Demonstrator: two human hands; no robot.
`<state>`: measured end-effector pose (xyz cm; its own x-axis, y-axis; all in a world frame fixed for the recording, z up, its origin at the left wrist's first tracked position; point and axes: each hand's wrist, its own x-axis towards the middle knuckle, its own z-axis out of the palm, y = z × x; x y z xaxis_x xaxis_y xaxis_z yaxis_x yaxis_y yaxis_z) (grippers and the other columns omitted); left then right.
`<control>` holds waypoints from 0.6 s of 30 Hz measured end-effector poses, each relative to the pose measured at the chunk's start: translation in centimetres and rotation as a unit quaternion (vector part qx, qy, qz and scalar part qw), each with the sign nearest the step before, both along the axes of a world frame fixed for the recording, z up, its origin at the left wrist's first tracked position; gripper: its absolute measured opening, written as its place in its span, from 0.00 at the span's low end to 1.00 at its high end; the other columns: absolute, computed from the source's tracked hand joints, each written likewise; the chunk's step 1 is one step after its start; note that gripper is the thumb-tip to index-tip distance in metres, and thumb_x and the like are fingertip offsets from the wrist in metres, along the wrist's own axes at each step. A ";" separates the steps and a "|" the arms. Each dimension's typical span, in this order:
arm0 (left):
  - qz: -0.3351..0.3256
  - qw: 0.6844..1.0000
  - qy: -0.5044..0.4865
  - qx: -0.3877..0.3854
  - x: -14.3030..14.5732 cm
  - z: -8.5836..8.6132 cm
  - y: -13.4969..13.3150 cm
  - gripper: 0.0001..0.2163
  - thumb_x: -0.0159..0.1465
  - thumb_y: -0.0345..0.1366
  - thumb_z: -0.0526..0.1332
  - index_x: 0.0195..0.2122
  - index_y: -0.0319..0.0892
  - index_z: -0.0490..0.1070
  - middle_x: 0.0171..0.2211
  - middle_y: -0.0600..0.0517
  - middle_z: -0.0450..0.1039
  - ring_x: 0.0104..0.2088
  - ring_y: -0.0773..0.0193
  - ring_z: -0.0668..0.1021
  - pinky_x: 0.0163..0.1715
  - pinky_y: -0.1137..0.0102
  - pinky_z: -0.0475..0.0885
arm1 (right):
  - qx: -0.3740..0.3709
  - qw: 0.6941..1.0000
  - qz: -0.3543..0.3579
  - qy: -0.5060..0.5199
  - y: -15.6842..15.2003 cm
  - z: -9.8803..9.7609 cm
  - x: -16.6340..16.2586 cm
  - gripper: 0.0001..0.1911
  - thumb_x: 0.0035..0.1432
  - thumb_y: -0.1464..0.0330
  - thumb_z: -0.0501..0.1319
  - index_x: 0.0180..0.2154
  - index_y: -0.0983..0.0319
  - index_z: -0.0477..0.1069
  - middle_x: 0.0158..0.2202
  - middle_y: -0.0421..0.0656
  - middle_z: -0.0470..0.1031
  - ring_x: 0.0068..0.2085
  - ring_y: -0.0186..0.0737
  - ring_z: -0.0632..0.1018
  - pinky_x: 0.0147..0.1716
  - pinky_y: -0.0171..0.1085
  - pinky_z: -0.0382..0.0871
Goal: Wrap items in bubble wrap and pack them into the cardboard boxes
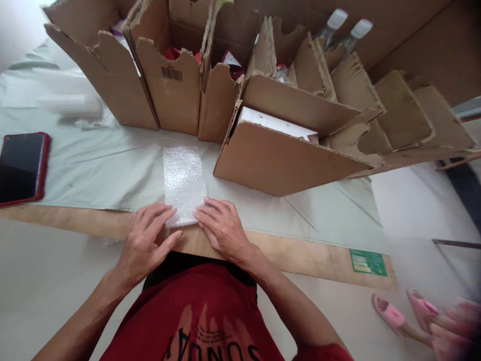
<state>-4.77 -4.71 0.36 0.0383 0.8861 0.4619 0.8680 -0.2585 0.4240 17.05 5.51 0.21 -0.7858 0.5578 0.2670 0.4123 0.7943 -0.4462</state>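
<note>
A flat rectangle of clear bubble wrap (185,175) lies on the pale green cloth, its near end at the wooden table edge. My left hand (150,235) rests at its near left corner, fingers stretched out and thumb apart. On the opposite side, my right hand (221,225) has its fingertips lying on the near right edge of the wrap. Neither hand is closed around the sheet.
Cardboard bins (176,85) stand in a row along the back. A nearer cardboard box (285,155) holds something white. Left are a red-cased phone (22,168) and rolled clear plastic (71,105). Two bottles (353,36) stand behind. Another person's feet in pink slippers (389,311) show at lower right.
</note>
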 end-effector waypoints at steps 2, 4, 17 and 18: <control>-0.023 1.000 -0.014 -0.014 -0.1 0.4 -0.6 0.14 0.72 0.30 0.63 0.57 0.41 0.70 0.47 0.45 0.80 0.50 0.53 0.80 0.53 0.59 0.73 | -0.047 0.999 0.008 0.022 -0.2 0.6 0.4 0.13 0.75 0.70 0.57 0.54 0.60 0.78 0.50 0.45 0.86 0.59 0.47 0.79 0.59 0.48 0.68; -0.018 0.999 -0.035 -0.030 -0.2 0.5 -0.5 0.13 0.72 0.29 0.62 0.57 0.41 0.71 0.43 0.48 0.80 0.45 0.57 0.80 0.49 0.62 0.74 | -0.082 0.996 0.000 0.034 -0.5 1.0 0.6 0.13 0.75 0.69 0.57 0.55 0.60 0.77 0.49 0.44 0.86 0.54 0.44 0.81 0.57 0.46 0.69; -0.015 1.000 -0.020 -0.012 0.2 -0.5 0.4 0.17 0.71 0.32 0.63 0.60 0.39 0.70 0.54 0.40 0.76 0.57 0.49 0.77 0.59 0.55 0.71 | -0.042 0.999 0.021 -0.006 0.6 1.4 0.0 0.14 0.74 0.70 0.58 0.56 0.61 0.75 0.51 0.48 0.84 0.57 0.51 0.78 0.59 0.51 0.67; -0.027 0.999 -0.033 -0.022 0.3 -0.3 0.1 0.17 0.71 0.30 0.62 0.60 0.40 0.69 0.52 0.42 0.77 0.56 0.51 0.77 0.58 0.57 0.71 | -0.071 0.997 0.025 0.001 0.6 1.7 0.1 0.13 0.74 0.69 0.58 0.56 0.61 0.76 0.49 0.47 0.85 0.54 0.49 0.79 0.57 0.49 0.68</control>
<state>-4.48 -4.63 0.09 0.0572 0.9029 0.4259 0.8226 -0.2844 0.4924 17.19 6.14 1.88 -0.8127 0.5509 0.1897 0.3733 0.7424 -0.5563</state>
